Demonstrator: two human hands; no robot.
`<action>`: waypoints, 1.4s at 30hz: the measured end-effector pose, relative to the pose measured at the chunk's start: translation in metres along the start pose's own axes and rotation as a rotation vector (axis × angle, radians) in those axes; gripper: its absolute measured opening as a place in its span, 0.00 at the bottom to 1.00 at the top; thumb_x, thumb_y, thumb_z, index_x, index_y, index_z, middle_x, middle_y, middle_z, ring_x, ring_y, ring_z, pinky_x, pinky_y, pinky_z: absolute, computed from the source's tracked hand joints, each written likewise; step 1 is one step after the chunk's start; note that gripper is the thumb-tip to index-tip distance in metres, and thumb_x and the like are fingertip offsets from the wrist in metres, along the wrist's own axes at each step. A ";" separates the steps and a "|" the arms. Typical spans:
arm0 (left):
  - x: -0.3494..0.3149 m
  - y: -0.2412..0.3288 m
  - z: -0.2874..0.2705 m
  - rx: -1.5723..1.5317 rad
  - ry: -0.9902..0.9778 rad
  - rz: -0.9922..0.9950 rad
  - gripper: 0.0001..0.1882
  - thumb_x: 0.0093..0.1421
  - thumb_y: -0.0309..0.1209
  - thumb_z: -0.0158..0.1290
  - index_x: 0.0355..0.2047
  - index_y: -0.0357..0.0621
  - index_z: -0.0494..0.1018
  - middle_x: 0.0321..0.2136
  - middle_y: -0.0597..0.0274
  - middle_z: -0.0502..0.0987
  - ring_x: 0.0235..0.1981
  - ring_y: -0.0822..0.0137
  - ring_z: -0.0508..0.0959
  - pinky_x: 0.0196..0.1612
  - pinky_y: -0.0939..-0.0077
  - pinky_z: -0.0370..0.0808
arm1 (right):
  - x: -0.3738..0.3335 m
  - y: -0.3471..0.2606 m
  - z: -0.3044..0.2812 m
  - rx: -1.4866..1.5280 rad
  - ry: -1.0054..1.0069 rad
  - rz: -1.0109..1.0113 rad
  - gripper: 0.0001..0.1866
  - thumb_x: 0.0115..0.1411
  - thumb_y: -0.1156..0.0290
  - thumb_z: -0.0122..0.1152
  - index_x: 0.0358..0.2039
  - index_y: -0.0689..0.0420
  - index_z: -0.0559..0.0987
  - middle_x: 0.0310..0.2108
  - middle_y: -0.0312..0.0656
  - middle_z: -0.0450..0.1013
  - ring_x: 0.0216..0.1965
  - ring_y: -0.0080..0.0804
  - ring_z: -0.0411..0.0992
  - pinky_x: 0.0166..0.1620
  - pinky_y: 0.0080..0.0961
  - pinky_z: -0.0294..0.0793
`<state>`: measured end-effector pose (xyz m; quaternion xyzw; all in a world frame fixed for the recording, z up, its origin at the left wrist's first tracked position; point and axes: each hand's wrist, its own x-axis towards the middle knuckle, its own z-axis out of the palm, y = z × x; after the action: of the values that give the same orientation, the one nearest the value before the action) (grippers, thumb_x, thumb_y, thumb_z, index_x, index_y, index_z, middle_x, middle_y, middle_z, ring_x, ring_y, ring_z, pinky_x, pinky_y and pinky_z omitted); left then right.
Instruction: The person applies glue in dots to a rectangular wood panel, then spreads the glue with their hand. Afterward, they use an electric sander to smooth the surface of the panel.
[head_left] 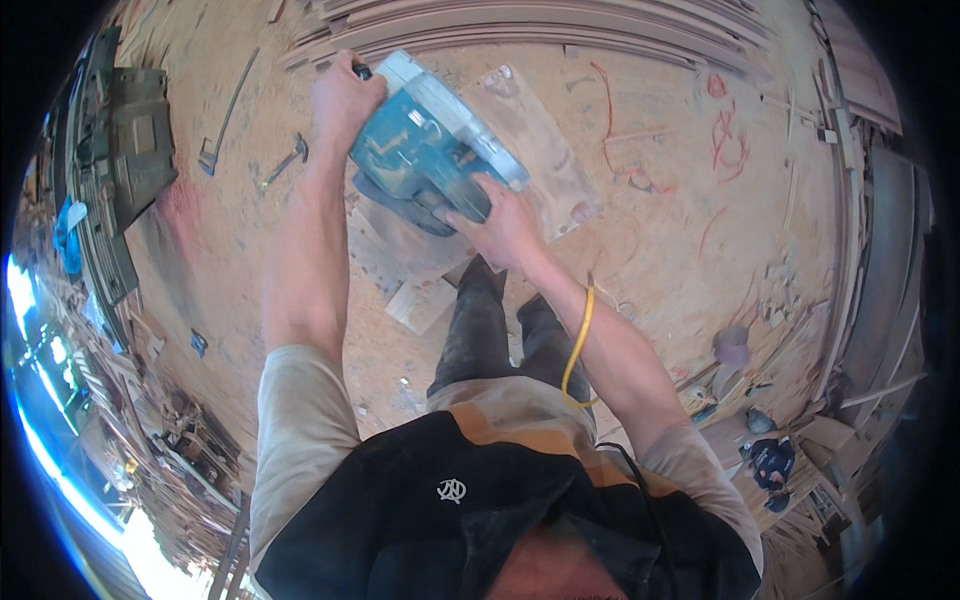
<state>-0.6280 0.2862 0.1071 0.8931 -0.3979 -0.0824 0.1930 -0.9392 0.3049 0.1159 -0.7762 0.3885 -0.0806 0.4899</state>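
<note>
I hold a large teal circular saw (410,140) with a pale grey guard along its far right side. It is tilted above a worn, flat board (535,135) on the ground; whether it touches the board cannot be seen. My left hand (343,98) is closed round a dark handle at its far left end. Round the rear handle, on the near right, my right hand (500,220) is closed. The blade is hidden beneath the body. A yellow cord (577,355) hangs beside my right forearm.
Long brown planks (530,30) lie stacked at the far side. A hammer (285,162) and a long-handled tool (210,155) rest on the dirt floor at left, near a dark panel (140,150). Red string (608,110) lies at right. A small wood block (420,303) is by my feet.
</note>
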 end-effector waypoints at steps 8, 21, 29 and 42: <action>-0.183 0.054 0.029 -0.196 -0.009 -0.165 0.13 0.54 0.32 0.61 0.38 0.40 0.75 0.30 0.42 0.80 0.35 0.39 0.82 0.41 0.49 0.78 | -0.165 0.075 -0.021 0.131 -0.140 0.059 0.26 0.60 0.58 0.77 0.53 0.59 0.83 0.45 0.54 0.84 0.45 0.58 0.83 0.48 0.47 0.82; -0.051 -0.012 -0.001 -0.062 -0.053 -0.115 0.20 0.53 0.38 0.62 0.45 0.42 0.78 0.37 0.37 0.85 0.43 0.37 0.85 0.48 0.47 0.81 | -0.049 0.009 0.014 0.052 -0.044 -0.048 0.33 0.60 0.56 0.78 0.60 0.61 0.79 0.48 0.57 0.84 0.51 0.59 0.82 0.55 0.46 0.81; -0.006 -0.034 -0.013 -0.021 -0.002 -0.060 0.21 0.51 0.40 0.63 0.44 0.43 0.79 0.34 0.39 0.85 0.38 0.42 0.86 0.44 0.52 0.81 | 0.000 -0.018 0.018 0.010 -0.072 -0.035 0.34 0.60 0.51 0.74 0.61 0.58 0.78 0.45 0.56 0.84 0.48 0.59 0.82 0.51 0.49 0.81; -0.265 0.054 0.029 -0.249 0.024 -0.171 0.14 0.53 0.29 0.63 0.39 0.42 0.75 0.34 0.44 0.79 0.37 0.39 0.82 0.42 0.47 0.77 | -0.231 0.084 -0.027 0.119 -0.227 0.066 0.27 0.59 0.59 0.78 0.53 0.62 0.82 0.46 0.56 0.83 0.48 0.58 0.83 0.50 0.44 0.82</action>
<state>-0.8513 0.4418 0.1014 0.8938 -0.3049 -0.1364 0.2994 -1.1552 0.4248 0.1196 -0.7367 0.3506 0.0012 0.5783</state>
